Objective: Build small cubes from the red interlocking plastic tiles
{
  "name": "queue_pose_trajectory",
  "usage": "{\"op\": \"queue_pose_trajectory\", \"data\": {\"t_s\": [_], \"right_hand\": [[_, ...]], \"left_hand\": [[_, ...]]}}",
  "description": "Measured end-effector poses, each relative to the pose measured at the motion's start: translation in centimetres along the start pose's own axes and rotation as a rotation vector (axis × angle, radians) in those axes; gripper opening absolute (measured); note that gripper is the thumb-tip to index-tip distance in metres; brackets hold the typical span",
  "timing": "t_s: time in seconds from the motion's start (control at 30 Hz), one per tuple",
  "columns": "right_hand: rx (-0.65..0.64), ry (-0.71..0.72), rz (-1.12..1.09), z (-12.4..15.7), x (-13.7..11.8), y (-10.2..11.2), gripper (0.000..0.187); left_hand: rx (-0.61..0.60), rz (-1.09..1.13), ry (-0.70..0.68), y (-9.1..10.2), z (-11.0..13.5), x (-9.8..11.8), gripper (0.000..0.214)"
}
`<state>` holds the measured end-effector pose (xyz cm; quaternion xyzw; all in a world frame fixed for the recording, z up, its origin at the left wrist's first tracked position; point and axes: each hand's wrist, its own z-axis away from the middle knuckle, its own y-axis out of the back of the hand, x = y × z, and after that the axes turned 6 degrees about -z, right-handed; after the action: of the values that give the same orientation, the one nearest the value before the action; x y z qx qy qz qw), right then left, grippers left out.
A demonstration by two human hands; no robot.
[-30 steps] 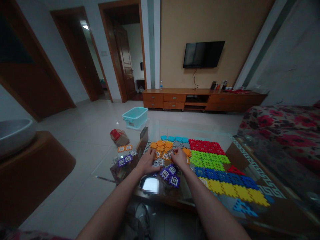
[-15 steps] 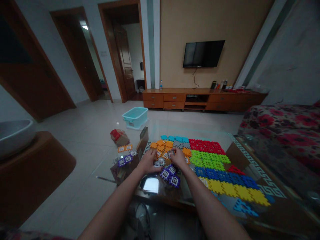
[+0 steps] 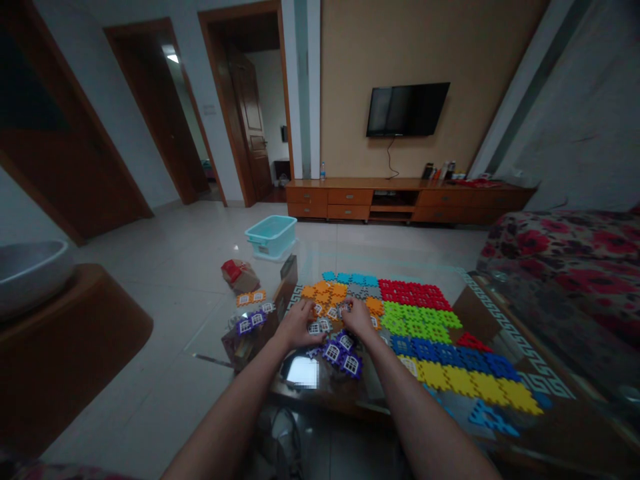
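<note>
My left hand (image 3: 299, 325) rests over the glass tabletop with thumb and fingers spread apart. Between them lie grey interlocking tiles (image 3: 320, 326) with white window inserts. My right hand (image 3: 358, 317) is closed, its fingertips pinching a small greyish window tile (image 3: 345, 309), partly hidden by the fingers. Just beyond both hands sit orange interlocking tiles (image 3: 324, 291), some with white windows. Purple window tiles (image 3: 342, 355) lie on the near side, between my forearms.
Rows of red (image 3: 414, 293), green (image 3: 420, 321), blue (image 3: 453, 353) and yellow tiles (image 3: 475, 382) cover the right of the glass table. More window tiles (image 3: 251, 322) appear at left. A turquoise tub (image 3: 271, 237) and a paper bag (image 3: 240, 274) are beyond the table.
Both hands keep almost the same place and pose. The view has shifted very slightly; no tile has clearly moved.
</note>
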<state>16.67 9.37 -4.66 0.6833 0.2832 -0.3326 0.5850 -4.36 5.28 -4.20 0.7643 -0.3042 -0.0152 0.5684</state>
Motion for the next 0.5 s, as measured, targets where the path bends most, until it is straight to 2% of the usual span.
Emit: {"op": "queue_pose_trajectory", "data": {"t_s": [0.27,0.5], "right_hand": [[-0.042,-0.039,-0.115,0.2,-1.4,0.6,0.027],[-0.135,-0.068,-0.293,0.7,-3.0,0.7,0.034]], "left_hand": [[-0.017,0.036,0.082,0.1,0.0,0.1,0.047],[-0.013,-0.028,0.104,0.1,-0.1,0.3,0.059]]}}
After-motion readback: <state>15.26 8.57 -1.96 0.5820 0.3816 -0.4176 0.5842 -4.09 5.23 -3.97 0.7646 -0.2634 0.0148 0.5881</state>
